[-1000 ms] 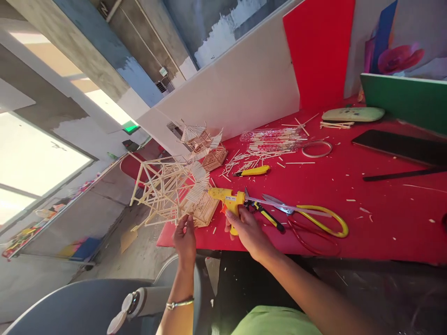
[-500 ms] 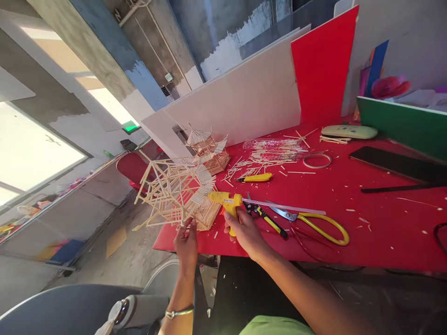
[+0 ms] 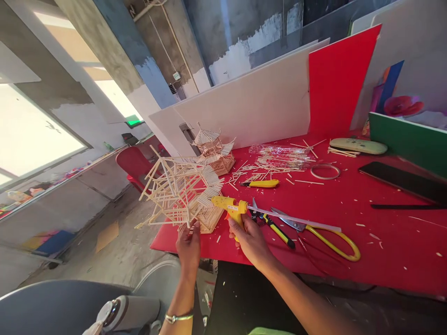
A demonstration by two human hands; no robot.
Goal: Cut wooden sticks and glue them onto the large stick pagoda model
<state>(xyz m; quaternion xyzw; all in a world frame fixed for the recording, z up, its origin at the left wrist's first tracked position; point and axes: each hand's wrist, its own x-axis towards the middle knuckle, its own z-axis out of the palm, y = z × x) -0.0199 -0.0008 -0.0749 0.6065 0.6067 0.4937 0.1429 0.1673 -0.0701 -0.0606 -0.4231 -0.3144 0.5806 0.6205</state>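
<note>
My right hand is wrapped round the grip of a yellow hot glue gun, with a long clear glue stick trailing from its back. The nozzle points left, close to the paddle-like roof piece of an open stick model. My left hand pinches the lower front edge of this model, which tilts out past the table's left end. Its fingertips are partly hidden by the sticks. Just behind the nozzle lies a hexagonal stick base. A smaller finished-looking stick pavilion stands farther back.
On the red table lie yellow-handled scissors, black-and-yellow pliers, a yellow utility knife, loose sticks, a tape ring and a black phone. White panels stand behind. A bottle is at lower left.
The view has shifted, so the table things sit slightly lower and farther right. Both hands keep their holds, the glue gun staying beside the stick model.
</note>
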